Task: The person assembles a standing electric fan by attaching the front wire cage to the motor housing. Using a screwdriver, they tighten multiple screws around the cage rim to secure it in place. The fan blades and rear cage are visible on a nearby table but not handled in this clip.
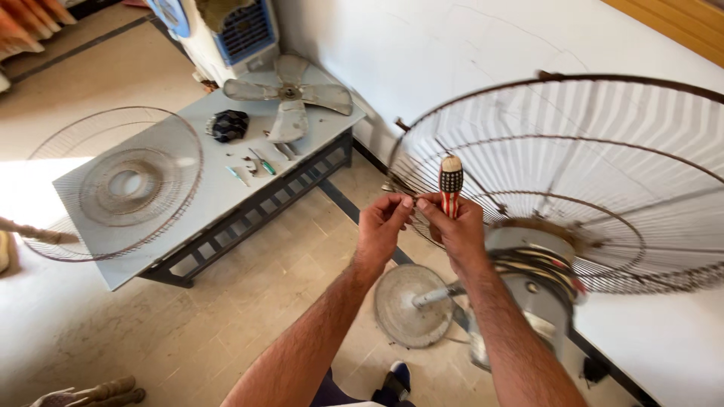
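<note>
wire fan guard (573,158) close ahead of hands, fan motor (532,283) beneath right forearm, open floor (249,301) leftward

We note a screwdriver (450,185) handle striped red and white under dark blue with white dots; rust-brown fan guard (573,151); grey worktop (226,192); grey fan blades (290,94); beige floor tiles (249,301).
</note>
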